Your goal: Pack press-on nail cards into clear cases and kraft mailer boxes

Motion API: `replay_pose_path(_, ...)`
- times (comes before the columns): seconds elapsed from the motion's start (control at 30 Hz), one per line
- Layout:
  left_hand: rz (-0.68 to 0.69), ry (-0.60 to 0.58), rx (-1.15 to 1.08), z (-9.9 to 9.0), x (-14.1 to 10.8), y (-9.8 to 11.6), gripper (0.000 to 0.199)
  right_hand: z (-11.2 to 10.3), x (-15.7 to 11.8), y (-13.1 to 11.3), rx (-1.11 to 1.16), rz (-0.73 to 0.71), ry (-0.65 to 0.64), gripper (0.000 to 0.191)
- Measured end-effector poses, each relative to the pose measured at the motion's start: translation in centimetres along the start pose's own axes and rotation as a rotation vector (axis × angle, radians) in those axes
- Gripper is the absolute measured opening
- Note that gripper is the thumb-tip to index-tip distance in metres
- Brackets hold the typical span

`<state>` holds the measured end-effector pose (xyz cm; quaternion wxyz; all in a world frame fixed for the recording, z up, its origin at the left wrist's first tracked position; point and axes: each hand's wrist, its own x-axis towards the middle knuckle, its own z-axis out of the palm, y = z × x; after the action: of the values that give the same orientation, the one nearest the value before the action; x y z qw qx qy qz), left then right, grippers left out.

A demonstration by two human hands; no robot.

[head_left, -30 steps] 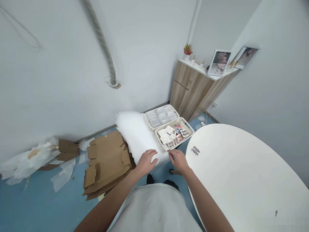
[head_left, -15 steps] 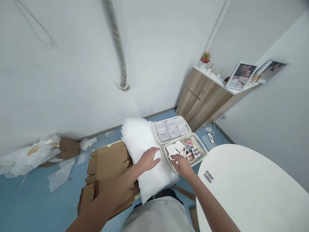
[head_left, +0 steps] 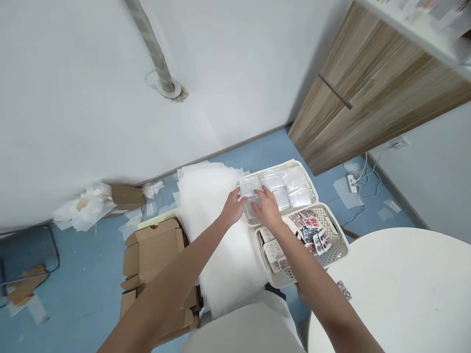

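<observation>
My left hand (head_left: 234, 208) is at the near left end of a white plastic basket (head_left: 313, 191), its thumb and fingers at the edge of a clear plastic packet (head_left: 249, 186). On the packet's right side is my right hand (head_left: 268, 208), fingers bent onto its edge. The two hands hold the packet between them, just over another clear packet. More clear packets (head_left: 294, 179) lie in rows in the same basket. Under my right forearm is a second white basket (head_left: 340, 239) with small printed cards (head_left: 311, 223) and white cards (head_left: 273, 250), partly hidden by the arm.
A stack of white sheets (head_left: 217, 274) lies left of the baskets, with flattened brown cardboard boxes (head_left: 156, 252) beyond it. To the right stands a round white table (head_left: 401, 284) bearing a small dark-patterned piece (head_left: 344, 290). A wooden cabinet (head_left: 353, 63) and a power strip (head_left: 352, 184) are behind.
My right hand has left the card basket and moved to the basket of clear packets. My left hand has come over from the white sheets to the same packet. The view has tilted down.
</observation>
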<state>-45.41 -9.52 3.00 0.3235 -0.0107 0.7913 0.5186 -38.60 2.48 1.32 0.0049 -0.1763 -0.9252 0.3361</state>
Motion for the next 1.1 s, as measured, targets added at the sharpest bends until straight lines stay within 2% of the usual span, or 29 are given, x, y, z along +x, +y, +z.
replay_pose_path(0.27,-0.065,-0.016,0.026,0.9,0.3,-0.5,0.052,1.6,0.4,-0.2,-0.015,0.011,-0.018,0.042)
replay_pose_path(0.43,-0.025,0.013,0.046,0.7,-0.1,-0.5,0.050,1.6,-0.2,-0.6,0.074,0.043,0.061,0.040)
replay_pose_path(0.57,0.057,0.014,0.022,0.5,-2.2,-0.2,0.048,0.9,-1.9,-1.3,0.140,0.026,0.162,0.037)
replay_pose_path(0.7,0.157,0.031,-0.013,0.2,-5.7,0.1,0.044,-0.3,-5.1,-2.6,0.180,0.035,0.281,0.034)
replay_pose_path(0.83,0.239,0.043,-0.066,-0.2,-9.8,-0.2,0.038,-1.4,-9.6,-4.2,0.302,0.070,0.404,0.029)
replay_pose_path(0.97,0.303,0.009,-0.111,-0.5,-13.8,-1.7,0.031,-1.3,-15.1,-5.1,0.539,0.167,0.498,0.023)
replay_pose_path(1.1,0.333,-0.103,-0.105,0.2,-17.2,-4.0,0.030,-0.1,-20.9,-5.2,0.612,0.288,0.643,0.022)
